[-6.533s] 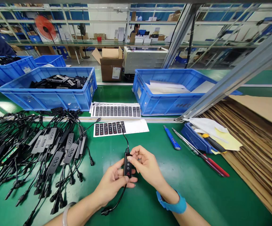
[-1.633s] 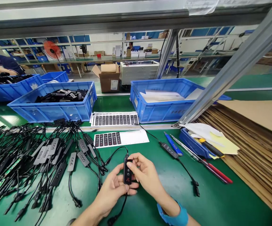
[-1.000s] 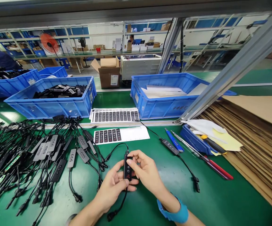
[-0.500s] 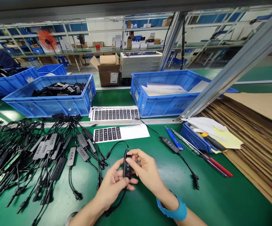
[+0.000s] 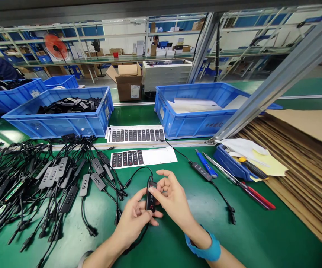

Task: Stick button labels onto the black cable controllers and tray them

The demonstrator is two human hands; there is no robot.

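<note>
I have the left hand curled narrow around a slim black plastic inline controller, which stands upright against the palm, just above the green table. The right hand is half open beside it, with its thumb resting on the controller's upper end; I can't tell whether that is a real grip. A blue wrist strap circles the right wrist.

The controller looks light and stiff, but its smooth face could slip, so I'd hold it by the long edges and keep clear of the buttons. Its thin black cable looks soft and loops away to the left, where it could snag on the tangled heap of matching black controllers. Another black controller lies apart on the right. Ahead are a white sheet of black printed labels and a blue plastic crate. Further right lie a blue utility knife and a red-handled screwdriver.
</note>
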